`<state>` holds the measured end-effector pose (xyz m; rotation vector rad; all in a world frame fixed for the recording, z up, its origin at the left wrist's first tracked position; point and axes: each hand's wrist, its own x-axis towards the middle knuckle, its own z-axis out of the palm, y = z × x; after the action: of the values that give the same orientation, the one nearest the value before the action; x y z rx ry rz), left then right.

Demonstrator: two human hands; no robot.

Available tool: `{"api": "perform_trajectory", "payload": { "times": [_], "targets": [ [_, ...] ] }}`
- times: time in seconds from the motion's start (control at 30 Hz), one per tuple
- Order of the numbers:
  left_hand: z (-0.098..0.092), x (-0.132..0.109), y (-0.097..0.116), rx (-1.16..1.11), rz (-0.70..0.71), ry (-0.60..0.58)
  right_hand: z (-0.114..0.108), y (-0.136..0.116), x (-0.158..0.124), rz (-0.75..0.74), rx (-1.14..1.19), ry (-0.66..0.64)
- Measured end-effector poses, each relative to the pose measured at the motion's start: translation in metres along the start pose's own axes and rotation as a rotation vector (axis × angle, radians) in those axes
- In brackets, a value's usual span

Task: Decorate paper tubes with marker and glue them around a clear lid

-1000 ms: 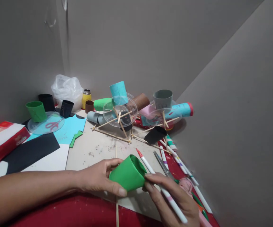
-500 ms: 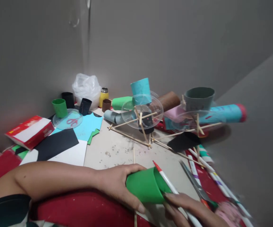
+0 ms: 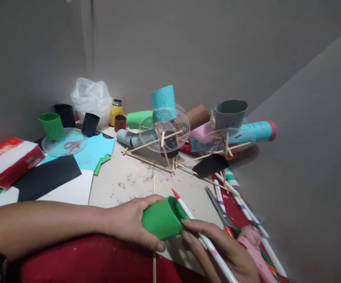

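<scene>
My left hand (image 3: 142, 222) is closed around a green paper tube (image 3: 161, 220), which lies tilted with its open end toward the right. The left thumb presses low on the tube's near side. At that open end, the fingertips of my right hand (image 3: 217, 243) touch the rim. A white marker with a red tip (image 3: 188, 208) is held in the right hand, slanting across the fingers, its tip up beside the tube's mouth. A thin wooden stick (image 3: 154, 184) lies upright in view behind and below the tube. The right palm is mostly hidden.
Stick frames bearing clear plastic lids (image 3: 185, 127) and coloured tubes stand at the back. Scissors (image 3: 219, 204), several markers and a pink object (image 3: 251, 245) lie on the right. On the left are a red box (image 3: 11, 161), black paper (image 3: 50, 177) and a green cup-like tube (image 3: 51, 126).
The view has turned to the right, so the scene sits further left. My hands keep hold of the green tube and marker; more of the right hand shows now.
</scene>
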<state>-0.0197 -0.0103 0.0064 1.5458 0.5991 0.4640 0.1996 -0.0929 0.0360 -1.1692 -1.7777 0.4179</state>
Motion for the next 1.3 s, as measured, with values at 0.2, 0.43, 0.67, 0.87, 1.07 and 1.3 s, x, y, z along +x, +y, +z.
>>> {"api": "perform_trajectory", "payload": {
  "times": [0.2, 0.43, 0.67, 0.87, 1.07, 1.3],
  "targets": [
    [0.003, 0.002, -0.003, 0.138, 0.013, 0.045, 0.006, 0.0, -0.003, 0.071, 0.032, 0.055],
    [0.001, 0.001, 0.003, 0.137, 0.013, 0.089, 0.002, -0.002, -0.006, 0.127, 0.025, 0.128],
    [0.004, 0.001, -0.002, 0.172, 0.064, 0.148, 0.001, 0.001, -0.008, 0.133, -0.019, 0.148],
    [0.004, 0.0, -0.002, 0.162, 0.046, 0.12, 0.002, 0.001, -0.012, 0.068, -0.028, 0.122],
    [0.006, 0.0, 0.001, 0.154, -0.004, 0.101, 0.002, 0.005, -0.016, -0.067, -0.098, 0.081],
    [0.003, 0.001, 0.003, -0.125, -0.031, 0.014, 0.004, 0.01, -0.017, -0.124, -0.205, 0.154]
  ]
}}
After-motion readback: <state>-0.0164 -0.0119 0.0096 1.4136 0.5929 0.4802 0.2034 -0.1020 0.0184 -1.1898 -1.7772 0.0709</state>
